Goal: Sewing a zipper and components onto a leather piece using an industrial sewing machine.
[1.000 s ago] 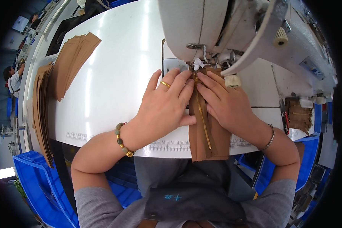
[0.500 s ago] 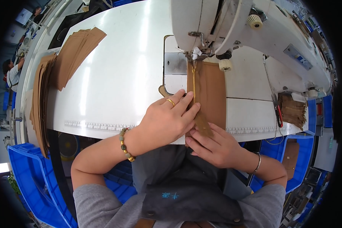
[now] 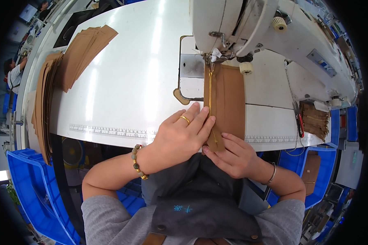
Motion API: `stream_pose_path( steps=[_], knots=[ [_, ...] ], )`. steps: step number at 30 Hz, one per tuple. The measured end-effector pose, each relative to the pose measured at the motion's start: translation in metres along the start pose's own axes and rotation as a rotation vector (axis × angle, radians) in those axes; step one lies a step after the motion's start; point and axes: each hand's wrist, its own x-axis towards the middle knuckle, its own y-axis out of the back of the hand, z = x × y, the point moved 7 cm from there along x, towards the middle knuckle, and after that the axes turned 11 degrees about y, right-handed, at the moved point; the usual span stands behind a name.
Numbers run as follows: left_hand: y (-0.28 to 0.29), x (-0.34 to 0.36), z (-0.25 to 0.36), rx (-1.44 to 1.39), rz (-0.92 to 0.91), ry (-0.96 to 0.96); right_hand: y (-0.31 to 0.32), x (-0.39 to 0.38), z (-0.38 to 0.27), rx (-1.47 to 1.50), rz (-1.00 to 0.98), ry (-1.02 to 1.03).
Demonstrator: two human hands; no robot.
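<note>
Guiding gold-toothed zipper (image 3: pixel 210 90) along left side of brown fabric (image 3: pixel 231 94), on white table (image 3: pixel 131 81) with top under head of sewing machine (image 3: pixel 216 20), tail at front edge. Pressing on zipper tape with left hand (image 3: pixel 180 132), fingers extended, not clenched; can't make out thumb. Apparently pinching tape's loose tail between fingers of right hand (image 3: pixel 235 159). Probably mid-step: lining up tape for stitching to fabric. Next, seems to call for straightening tail, matching edges, feeding evenly without stretching or puckering.
</note>
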Motion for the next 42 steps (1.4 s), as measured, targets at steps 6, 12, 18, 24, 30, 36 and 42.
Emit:
stream_pose_path(
  steps=[6,12,18,24,30,36,42],
  knots=[
    [0.000,-0.003,0.007,0.068,-0.051,0.028,0.004,-0.001,-0.003,0.094,0.077,0.014],
    [0.002,-0.005,0.012,0.125,-0.136,0.102,0.043,0.020,0.050,0.357,0.143,-0.104],
    [0.002,-0.005,0.015,0.160,-0.127,0.116,-0.009,0.030,0.121,0.113,0.003,-0.281],
    [0.005,-0.026,0.013,-0.055,-0.108,0.082,-0.021,0.018,0.119,0.105,-0.081,-0.311],
    [0.006,-0.036,0.014,-0.120,-0.010,0.040,-0.018,0.019,0.119,0.124,-0.133,-0.307],
    [0.012,-0.034,0.020,-0.153,0.034,-0.005,-0.019,0.018,0.120,0.117,-0.137,-0.284],
    [0.013,-0.034,0.025,-0.110,0.022,-0.023,-0.026,0.015,0.119,0.176,-0.180,-0.331]
  ],
)
